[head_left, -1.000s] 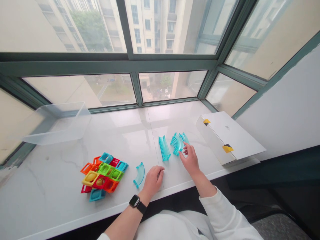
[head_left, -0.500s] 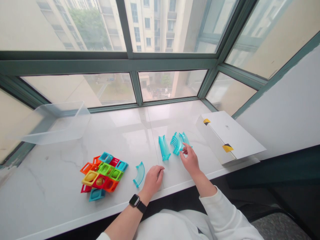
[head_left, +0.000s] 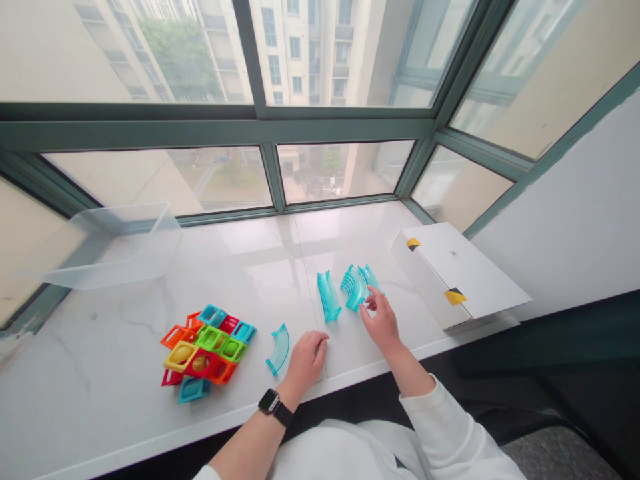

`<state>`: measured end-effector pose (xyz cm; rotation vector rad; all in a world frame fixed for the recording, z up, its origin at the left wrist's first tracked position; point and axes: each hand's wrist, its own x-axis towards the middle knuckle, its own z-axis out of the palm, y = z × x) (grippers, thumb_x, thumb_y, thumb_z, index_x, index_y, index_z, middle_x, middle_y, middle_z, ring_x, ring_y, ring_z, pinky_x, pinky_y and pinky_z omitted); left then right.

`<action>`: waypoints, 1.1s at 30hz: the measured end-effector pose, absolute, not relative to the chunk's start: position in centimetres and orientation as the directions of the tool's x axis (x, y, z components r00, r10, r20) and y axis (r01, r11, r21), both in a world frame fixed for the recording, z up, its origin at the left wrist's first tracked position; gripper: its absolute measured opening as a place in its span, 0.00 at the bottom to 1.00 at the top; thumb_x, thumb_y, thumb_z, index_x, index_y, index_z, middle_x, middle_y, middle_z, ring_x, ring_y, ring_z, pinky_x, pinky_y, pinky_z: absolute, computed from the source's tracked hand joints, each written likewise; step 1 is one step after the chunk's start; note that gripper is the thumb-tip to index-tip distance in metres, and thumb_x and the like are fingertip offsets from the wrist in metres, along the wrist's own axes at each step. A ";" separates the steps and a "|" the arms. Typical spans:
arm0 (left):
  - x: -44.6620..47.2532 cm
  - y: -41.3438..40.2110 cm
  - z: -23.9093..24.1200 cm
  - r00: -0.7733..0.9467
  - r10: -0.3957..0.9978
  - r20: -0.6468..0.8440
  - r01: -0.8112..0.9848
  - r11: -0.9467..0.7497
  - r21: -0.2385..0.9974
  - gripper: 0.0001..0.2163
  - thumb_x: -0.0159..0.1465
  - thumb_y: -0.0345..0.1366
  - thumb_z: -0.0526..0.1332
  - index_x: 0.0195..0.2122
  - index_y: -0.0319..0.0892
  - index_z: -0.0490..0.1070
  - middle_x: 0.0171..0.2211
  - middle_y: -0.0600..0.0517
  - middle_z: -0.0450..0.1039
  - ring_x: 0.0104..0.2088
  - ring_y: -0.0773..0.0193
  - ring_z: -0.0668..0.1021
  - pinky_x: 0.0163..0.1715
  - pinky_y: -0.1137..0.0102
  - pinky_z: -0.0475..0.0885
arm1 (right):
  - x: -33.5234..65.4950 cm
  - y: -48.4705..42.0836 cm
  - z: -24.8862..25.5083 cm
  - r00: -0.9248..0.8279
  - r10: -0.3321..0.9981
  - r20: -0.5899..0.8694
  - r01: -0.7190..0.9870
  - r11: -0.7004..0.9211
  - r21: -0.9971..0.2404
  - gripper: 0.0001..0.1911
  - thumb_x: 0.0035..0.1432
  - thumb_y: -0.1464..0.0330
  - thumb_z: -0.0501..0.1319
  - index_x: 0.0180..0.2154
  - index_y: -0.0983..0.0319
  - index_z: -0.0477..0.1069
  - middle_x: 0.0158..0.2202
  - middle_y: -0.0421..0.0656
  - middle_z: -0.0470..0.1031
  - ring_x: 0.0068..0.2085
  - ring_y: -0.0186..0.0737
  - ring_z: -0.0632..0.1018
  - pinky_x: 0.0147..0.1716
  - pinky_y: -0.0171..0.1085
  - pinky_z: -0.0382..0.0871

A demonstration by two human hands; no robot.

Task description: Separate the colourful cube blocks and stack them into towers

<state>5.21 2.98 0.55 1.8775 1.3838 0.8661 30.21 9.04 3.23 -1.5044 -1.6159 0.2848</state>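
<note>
My right hand reaches to a stack of curved clear-blue track pieces and its fingertips pinch at the nearest one. A stack of straight blue track pieces lies just left of it. My left hand, with a black watch on the wrist, rests on the white sill with fingers curled and nothing in them. A single curved blue piece lies just left of that hand. Further left sits a flat cluster of coloured square frames.
A clear plastic bin stands at the back left of the marble sill. A white cardboard box lies at the right edge. Window frames close off the back and right side.
My right hand's fingers have closed a little on the curved piece at the stack. My left hand has not moved.
</note>
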 end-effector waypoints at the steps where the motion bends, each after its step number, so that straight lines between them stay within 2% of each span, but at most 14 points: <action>1: 5.2 3.0 0.5 0.228 0.965 0.133 0.541 -0.239 0.806 0.13 0.75 0.39 0.51 0.46 0.46 0.76 0.41 0.46 0.80 0.44 0.53 0.81 0.48 0.57 0.77 | 30.2 8.7 3.1 0.147 0.886 0.439 0.681 0.232 -0.695 0.25 0.66 0.63 0.60 0.63 0.56 0.64 0.41 0.43 0.75 0.35 0.42 0.77 0.41 0.46 0.80; 3: 5.2 3.0 0.5 0.229 0.964 0.136 0.540 -0.242 0.806 0.13 0.75 0.39 0.51 0.46 0.46 0.76 0.41 0.45 0.80 0.44 0.53 0.81 0.48 0.56 0.76 | 30.1 7.8 2.5 0.200 0.872 0.446 0.659 0.217 -0.720 0.25 0.66 0.62 0.61 0.63 0.56 0.63 0.40 0.42 0.74 0.35 0.42 0.77 0.39 0.45 0.80; 7: 5.1 3.0 0.2 0.229 0.963 0.145 0.541 -0.249 0.803 0.12 0.75 0.38 0.52 0.46 0.47 0.76 0.41 0.46 0.80 0.44 0.53 0.81 0.48 0.57 0.76 | 29.6 5.0 0.8 0.235 0.865 0.444 0.631 0.212 -0.747 0.15 0.67 0.63 0.60 0.54 0.56 0.66 0.34 0.39 0.74 0.33 0.42 0.78 0.37 0.43 0.80; 10: 5.2 3.0 0.3 0.222 0.965 0.142 0.539 -0.243 0.806 0.12 0.75 0.38 0.53 0.45 0.46 0.77 0.41 0.46 0.80 0.44 0.54 0.81 0.48 0.58 0.75 | 28.8 2.8 0.0 0.111 0.926 0.360 0.619 0.219 -0.754 0.08 0.67 0.64 0.59 0.48 0.55 0.69 0.31 0.38 0.76 0.31 0.42 0.79 0.36 0.42 0.79; 12: 5.4 3.0 0.7 0.216 0.968 0.130 0.530 -0.228 0.817 0.11 0.75 0.38 0.53 0.43 0.46 0.77 0.40 0.47 0.80 0.44 0.54 0.80 0.47 0.59 0.75 | 28.0 1.6 -0.1 -0.021 0.955 0.296 0.614 0.246 -0.750 0.08 0.67 0.66 0.59 0.47 0.55 0.71 0.31 0.39 0.78 0.32 0.43 0.81 0.37 0.42 0.79; 15: 5.1 2.3 2.1 0.231 0.967 0.105 0.482 -0.208 0.851 0.11 0.75 0.39 0.54 0.41 0.46 0.77 0.39 0.48 0.80 0.41 0.56 0.80 0.45 0.61 0.76 | 26.6 0.8 0.2 -0.168 0.950 0.264 0.625 0.310 -0.716 0.10 0.67 0.67 0.58 0.48 0.55 0.74 0.34 0.41 0.81 0.35 0.46 0.82 0.41 0.47 0.79; 18: 3.5 1.2 3.8 0.236 0.958 0.162 0.452 -0.256 0.855 0.11 0.76 0.40 0.54 0.45 0.47 0.77 0.42 0.47 0.80 0.43 0.57 0.80 0.47 0.60 0.77 | 25.1 0.7 0.3 -0.234 0.938 0.257 0.629 0.348 -0.695 0.11 0.67 0.68 0.59 0.49 0.56 0.75 0.36 0.42 0.82 0.37 0.47 0.83 0.43 0.49 0.78; 22: -0.7 -0.3 3.7 0.050 0.954 0.296 0.563 -0.272 0.780 0.10 0.74 0.39 0.57 0.52 0.48 0.74 0.47 0.45 0.79 0.50 0.54 0.79 0.54 0.55 0.76 | 22.2 1.1 0.2 -0.320 0.914 0.250 0.605 0.401 -0.688 0.13 0.66 0.70 0.59 0.50 0.57 0.76 0.38 0.42 0.82 0.39 0.45 0.82 0.46 0.47 0.76; 24: -2.8 -0.7 2.5 -0.051 0.948 0.313 0.635 -0.211 0.743 0.11 0.73 0.37 0.57 0.54 0.46 0.71 0.49 0.44 0.78 0.51 0.52 0.79 0.54 0.53 0.76 | 20.5 1.3 0.1 -0.371 0.892 0.258 0.591 0.441 -0.676 0.15 0.65 0.71 0.60 0.52 0.57 0.75 0.39 0.42 0.81 0.40 0.45 0.82 0.46 0.46 0.74; 27: -4.7 -1.2 0.6 -0.110 0.947 0.300 0.721 -0.132 0.680 0.14 0.69 0.35 0.59 0.55 0.45 0.70 0.50 0.42 0.76 0.53 0.49 0.78 0.56 0.52 0.75 | 18.1 1.6 -0.1 -0.444 0.856 0.266 0.573 0.499 -0.650 0.22 0.64 0.72 0.62 0.59 0.57 0.72 0.42 0.44 0.81 0.45 0.47 0.80 0.49 0.47 0.72; 30: -5.2 -1.3 -0.4 -0.113 0.956 0.269 0.782 -0.081 0.617 0.13 0.67 0.33 0.59 0.52 0.44 0.72 0.48 0.43 0.76 0.51 0.49 0.79 0.55 0.53 0.75 | 16.6 1.7 -0.2 -0.501 0.827 0.257 0.584 0.541 -0.605 0.26 0.63 0.72 0.63 0.63 0.56 0.70 0.46 0.46 0.80 0.48 0.49 0.78 0.50 0.48 0.70; 33: -4.9 -1.0 0.0 -0.087 0.982 0.167 0.835 -0.020 0.550 0.05 0.68 0.32 0.59 0.41 0.44 0.74 0.40 0.45 0.77 0.45 0.51 0.79 0.49 0.57 0.74 | 16.1 1.7 -0.4 -0.532 0.806 0.261 0.593 0.574 -0.564 0.27 0.64 0.71 0.63 0.64 0.54 0.71 0.49 0.47 0.79 0.49 0.50 0.77 0.51 0.48 0.70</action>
